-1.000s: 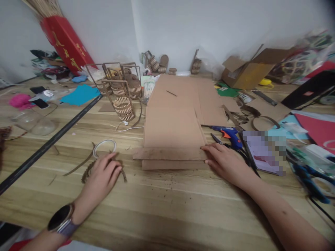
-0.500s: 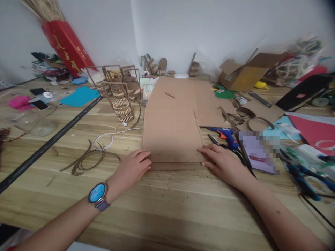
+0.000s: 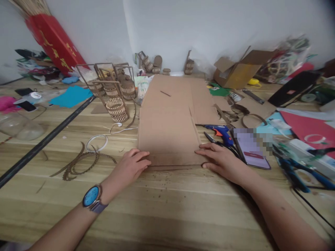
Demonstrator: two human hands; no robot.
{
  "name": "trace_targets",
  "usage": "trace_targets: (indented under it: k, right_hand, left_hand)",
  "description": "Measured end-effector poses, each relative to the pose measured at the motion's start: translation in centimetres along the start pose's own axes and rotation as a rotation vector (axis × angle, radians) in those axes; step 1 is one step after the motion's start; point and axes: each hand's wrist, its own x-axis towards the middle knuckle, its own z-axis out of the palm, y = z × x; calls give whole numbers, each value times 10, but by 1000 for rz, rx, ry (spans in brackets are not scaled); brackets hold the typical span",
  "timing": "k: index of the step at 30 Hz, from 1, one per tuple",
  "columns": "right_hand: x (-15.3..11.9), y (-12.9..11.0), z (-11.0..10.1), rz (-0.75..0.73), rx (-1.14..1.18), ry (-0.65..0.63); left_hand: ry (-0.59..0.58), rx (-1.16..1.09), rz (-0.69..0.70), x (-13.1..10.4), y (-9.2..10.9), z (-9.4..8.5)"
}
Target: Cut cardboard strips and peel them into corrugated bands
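A large brown cardboard sheet [image 3: 167, 136] lies flat on the wooden table in front of me, its near edge over a second cardboard layer that shows as a thin strip. At the near left corner, my left hand [image 3: 133, 163] is closed on the sheet, fingers on top; its thumb is mostly hidden. My right hand [image 3: 218, 161] grips the near right corner, with fingers above and the thumb low at the edge. Farther up the cardboard rests a thin dark stick [image 3: 165, 93]. Right of the sheet are a blue glue gun [image 3: 223, 133] and black-handled scissors [image 3: 211, 138].
Small woven baskets [image 3: 117, 109] with tall handles stand at the back left. Curled brown strips [image 3: 81, 164] and a white ring [image 3: 96, 143] lie left. To the right are a phone [image 3: 251, 148], blue-handled pliers [image 3: 293, 174] and an open cardboard box [image 3: 242, 71].
The top sheet's near edge has come slightly toward me, so less of the layer below shows. Both hands stay at its corners. The whole view has shifted a little.
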Motion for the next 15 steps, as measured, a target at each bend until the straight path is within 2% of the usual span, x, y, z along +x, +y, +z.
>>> trace_targets:
  k: [5,11,15]
  right_hand:
    - [-19,7,-3,69,-69,8]
    - [-53,7,4,111,-219,134]
    - [-68,12,1,130,-289,84]
  left_hand:
    - [4,-15,11,-2,-3,2]
    - [18,-1,32,-3,-4,2]
    - [33,-1,50,-3,-6,2]
